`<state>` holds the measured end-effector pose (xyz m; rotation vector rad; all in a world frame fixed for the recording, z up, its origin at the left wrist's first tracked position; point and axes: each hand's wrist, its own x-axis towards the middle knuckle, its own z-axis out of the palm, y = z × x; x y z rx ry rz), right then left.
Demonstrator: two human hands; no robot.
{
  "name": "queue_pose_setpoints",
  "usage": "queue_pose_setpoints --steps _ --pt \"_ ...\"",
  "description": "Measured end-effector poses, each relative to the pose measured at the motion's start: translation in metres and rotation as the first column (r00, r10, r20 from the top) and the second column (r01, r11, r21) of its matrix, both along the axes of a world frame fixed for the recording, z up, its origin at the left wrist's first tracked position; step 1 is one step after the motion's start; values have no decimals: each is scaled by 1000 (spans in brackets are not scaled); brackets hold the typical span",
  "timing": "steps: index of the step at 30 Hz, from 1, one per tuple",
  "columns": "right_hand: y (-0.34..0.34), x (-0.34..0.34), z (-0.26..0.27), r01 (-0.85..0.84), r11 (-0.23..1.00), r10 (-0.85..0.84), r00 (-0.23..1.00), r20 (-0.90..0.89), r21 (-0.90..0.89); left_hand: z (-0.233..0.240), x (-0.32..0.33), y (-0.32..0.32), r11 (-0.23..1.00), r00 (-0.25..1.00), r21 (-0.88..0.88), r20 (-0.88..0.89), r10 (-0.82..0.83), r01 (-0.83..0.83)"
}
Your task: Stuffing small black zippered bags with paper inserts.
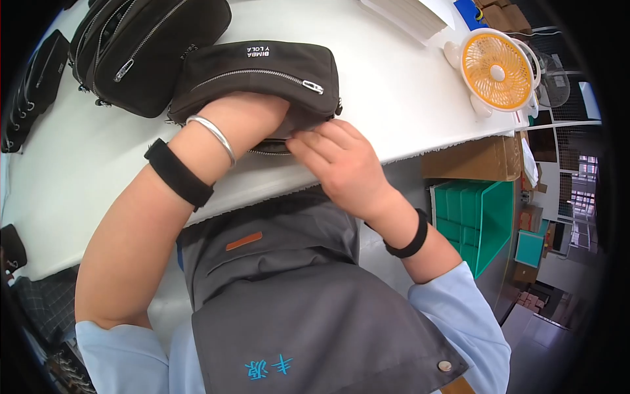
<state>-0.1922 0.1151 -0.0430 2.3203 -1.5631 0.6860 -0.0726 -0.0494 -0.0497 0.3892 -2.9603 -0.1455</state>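
Note:
A black fabric zip bag (216, 61) lies on the white-covered table, its white lettering upside down to me. A silver zip with a metal puller runs across its upper face. My left hand (258, 111) reaches into the opening on the near side, so its fingers are hidden inside. A silver bangle and a black band circle that forearm. At the opening's right end, my right hand (339, 160) holds the zipped edge with bent fingers, its thumb out of sight. Part of the near zip (270, 151) shows below the opening.
Several more black bags (147, 54) stand at the upper left, touching the worked one; another bag (37, 91) lies farther left. An orange-and-white fan (497, 71) and a stack of white sheets (406, 17) are on the table (389, 113). Right of me are a cardboard box (472, 157) and green crate (455, 212).

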Motion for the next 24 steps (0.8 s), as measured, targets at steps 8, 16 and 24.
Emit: queue_pose_setpoints --steps 8,16,24 --pt "-5 3 22 237 959 -237 971 -21 155 30 34 11 985 995 141 17 -100 97" --pt "-33 15 39 242 949 -236 970 -54 201 25 79 37 977 971 -212 -233 -42 -9" --pt "-106 -4 21 22 770 -313 883 348 638 32 79 25 996 966 25 -246 -82 91"
